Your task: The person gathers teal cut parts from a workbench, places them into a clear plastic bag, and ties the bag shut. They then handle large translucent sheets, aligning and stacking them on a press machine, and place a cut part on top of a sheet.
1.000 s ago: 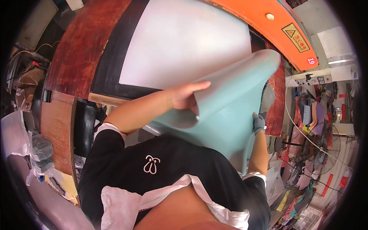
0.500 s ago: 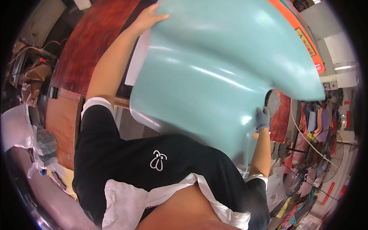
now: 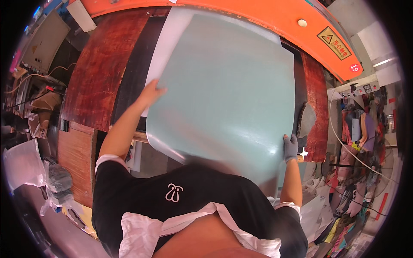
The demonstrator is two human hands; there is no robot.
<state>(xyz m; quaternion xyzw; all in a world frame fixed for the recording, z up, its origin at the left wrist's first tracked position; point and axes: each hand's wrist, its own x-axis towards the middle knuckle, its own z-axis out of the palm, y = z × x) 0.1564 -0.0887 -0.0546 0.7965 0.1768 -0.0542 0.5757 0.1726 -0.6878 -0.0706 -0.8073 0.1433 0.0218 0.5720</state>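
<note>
A large pale green flexible sheet [image 3: 228, 81] lies over a white sheet [image 3: 172, 30] on the dark bed of a machine. Its near part curves down towards my body. My bare left hand [image 3: 149, 93] is at the sheet's left edge, thumb on top, the other fingers partly hidden at the edge. Near the front right corner, my right hand [image 3: 291, 147], in a grey glove with a bare thumb tip, grips the right edge.
An orange machine beam [image 3: 258, 15] with a yellow warning label spans the far side. Reddish-brown boards [image 3: 101, 69] flank the bed. A grey rounded piece [image 3: 307, 120] lies right of the sheet. Coloured scraps [image 3: 357, 129] hang at right; plastic bags [image 3: 26, 163] sit at left.
The raised, bulging green sheet has come down flatter onto the bed, uncovering the orange beam. My left hand has moved nearer along its edge; my right hand has shifted slightly nearer.
</note>
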